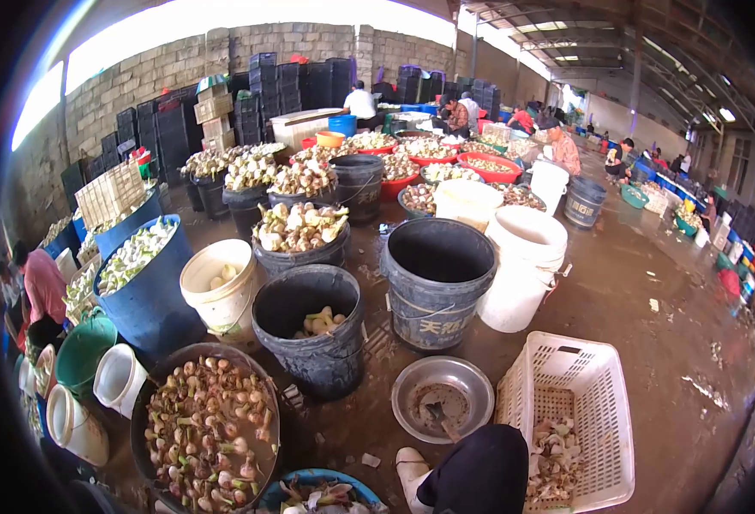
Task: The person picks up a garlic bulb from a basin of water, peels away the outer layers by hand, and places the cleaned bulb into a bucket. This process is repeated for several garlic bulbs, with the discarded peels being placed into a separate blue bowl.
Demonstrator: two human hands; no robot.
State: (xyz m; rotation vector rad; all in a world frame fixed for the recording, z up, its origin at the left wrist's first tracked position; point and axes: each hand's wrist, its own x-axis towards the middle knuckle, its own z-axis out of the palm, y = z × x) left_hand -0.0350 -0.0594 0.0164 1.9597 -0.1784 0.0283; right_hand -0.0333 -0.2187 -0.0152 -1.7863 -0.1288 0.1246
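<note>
Neither of my hands shows in the head view. My dark-trousered knee [483, 471] and a white boot [412, 469] are at the bottom. Just ahead of the knee, a metal basin [405, 383] sits on the wet floor with dirty residue and a dark tool with a handle [439, 415] in it. Right of the knee stands a white plastic crate [613, 420], with pale peelings [556, 454] inside. At lower left, a wide dark tub [142, 428] is full of reddish-white bulbs [210, 428] in water. A blue basin [343, 475] with leafy scraps is partly cut off below.
Black buckets [437, 317] and white buckets [515, 295] stand ahead, one black bucket [330, 364] holding a few peeled bulbs. A blue barrel [155, 295] stands left. Heaped bulbs [300, 227], stacked dark crates [266, 94] and several people [562, 150] fill the back.
</note>
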